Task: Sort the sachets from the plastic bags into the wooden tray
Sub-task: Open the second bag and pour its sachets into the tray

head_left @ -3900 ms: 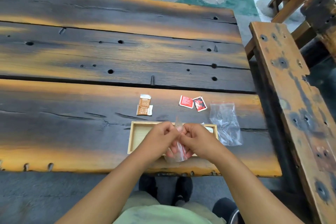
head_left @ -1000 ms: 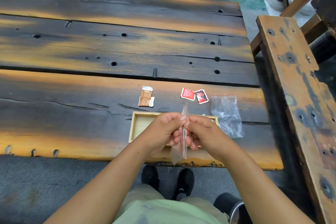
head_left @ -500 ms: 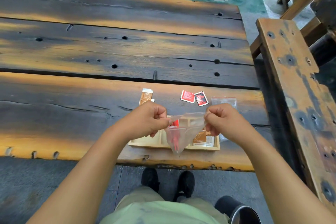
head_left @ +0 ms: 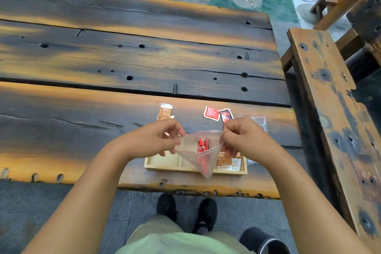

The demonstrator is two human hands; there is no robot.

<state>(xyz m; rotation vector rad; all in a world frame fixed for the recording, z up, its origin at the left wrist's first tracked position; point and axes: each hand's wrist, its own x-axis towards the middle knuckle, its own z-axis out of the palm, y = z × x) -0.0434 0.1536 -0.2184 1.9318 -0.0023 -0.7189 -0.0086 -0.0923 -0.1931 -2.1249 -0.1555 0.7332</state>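
Note:
A clear zip bag (head_left: 201,150) with red sachets inside hangs over the wooden tray (head_left: 156,166). My left hand (head_left: 152,140) pinches its left rim and my right hand (head_left: 241,138) pinches its right rim, and the mouth is pulled open between them. The tray sits near the table's front edge and holds a brown sachet (head_left: 223,162) in its right compartment. Beyond the tray lie brown sachets (head_left: 165,111) and two red sachets (head_left: 218,113) on the table. A second clear bag (head_left: 257,121) lies to the right, partly hidden behind my right hand.
The dark plank table (head_left: 123,64) stretches far ahead and to the left. A worn wooden bench (head_left: 329,109) runs along the right side. A dark cup (head_left: 266,241) stands on the floor near my shoes (head_left: 185,210).
Earlier both hands held the bag closed together at its top. They have since moved apart, pulling the bag's mouth open over the tray.

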